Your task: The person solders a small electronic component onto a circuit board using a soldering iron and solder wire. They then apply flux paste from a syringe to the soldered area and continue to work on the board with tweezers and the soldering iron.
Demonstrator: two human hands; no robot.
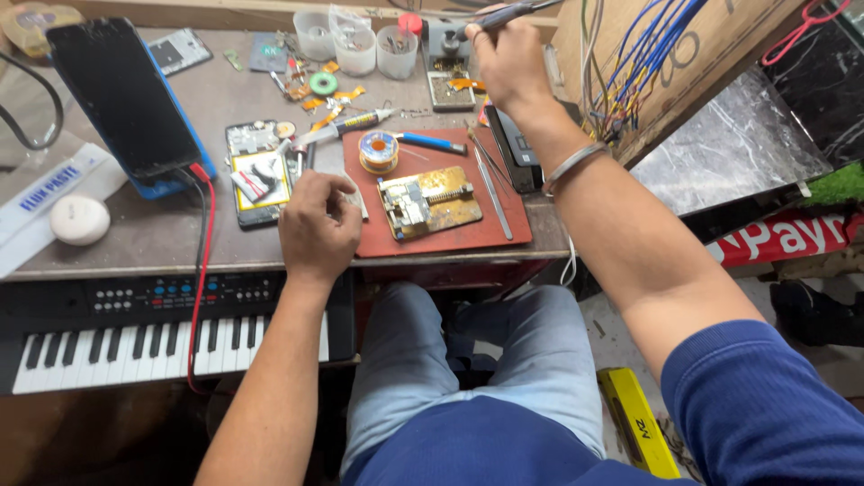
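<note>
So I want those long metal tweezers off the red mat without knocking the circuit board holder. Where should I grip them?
Take the tweezers near their upper, joined end by the solder spool, coming from the right edge of the red mat. They lie flat and nearly lengthwise there, with the board holder close on their left, so that side looks tighter.

Single view, head-worn camera, looking steeply down and forward from seated person's eye height. Near: lap and forearms at frame bottom. Far: cluttered workbench (135,243) top edge. Close range; bench fills upper left, floor at right.
</note>
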